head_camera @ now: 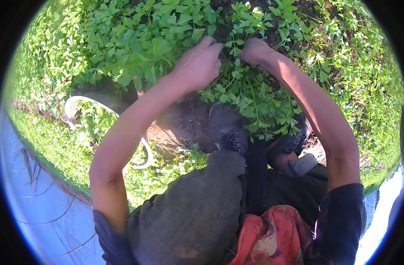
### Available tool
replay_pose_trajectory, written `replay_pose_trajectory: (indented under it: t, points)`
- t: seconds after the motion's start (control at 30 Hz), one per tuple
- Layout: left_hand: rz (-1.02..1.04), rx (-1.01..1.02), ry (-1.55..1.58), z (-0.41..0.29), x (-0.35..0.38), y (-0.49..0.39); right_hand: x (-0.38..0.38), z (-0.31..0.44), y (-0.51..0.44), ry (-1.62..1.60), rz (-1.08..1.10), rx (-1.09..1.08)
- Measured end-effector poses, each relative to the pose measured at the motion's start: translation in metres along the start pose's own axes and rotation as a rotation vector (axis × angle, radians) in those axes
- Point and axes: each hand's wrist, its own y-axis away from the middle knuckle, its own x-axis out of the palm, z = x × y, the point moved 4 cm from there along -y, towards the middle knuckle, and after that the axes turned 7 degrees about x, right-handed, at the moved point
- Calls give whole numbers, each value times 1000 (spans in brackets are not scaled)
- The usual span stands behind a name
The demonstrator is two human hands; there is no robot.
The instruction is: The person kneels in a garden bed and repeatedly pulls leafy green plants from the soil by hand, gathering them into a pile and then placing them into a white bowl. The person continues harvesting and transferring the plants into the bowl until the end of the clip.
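My left hand (202,63) is among leafy green plants that look like parsley (149,49), its fingers curled. Whether stems are pinched in it, I cannot tell. Close by on the right, my right hand (255,53) is bent down into the leaves, and its fingertips are hidden under the hand and foliage. Below the two hands a loose spray of parsley stems and leaves (251,96) fans toward me, partly over my dark laced boots (227,127). Its stem ends run up under the right hand, where the hold is not visible.
Bare brown soil (192,119) shows beside the left boot. A white curved rim or band (89,98) stands among leaves at left, partly behind my left forearm. Dense plants (357,86) spread along the right. Pale plastic sheeting (53,212) borders the bed at lower left. Red cloth (275,228) lies at my lap.
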Motion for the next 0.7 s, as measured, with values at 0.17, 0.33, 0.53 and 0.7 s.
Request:
replay_pose_trajectory:
  t: [0.17, 0.33, 0.53, 0.7]
  points:
    - [-60, -2, -5, 12, 4, 5, 6, -1, -8, -15, -2, -324]
    - [-33, -12, 49, 6, -1, -4, 20, 17, -11, 40, -97, -218]
    - [-52, -32, 88, 4, -1, 0, 14, 34, 4, 172, 57, -63]
    - [-26, -49, 116, 4, -5, 1, 10, 35, 15, 75, 93, -84]
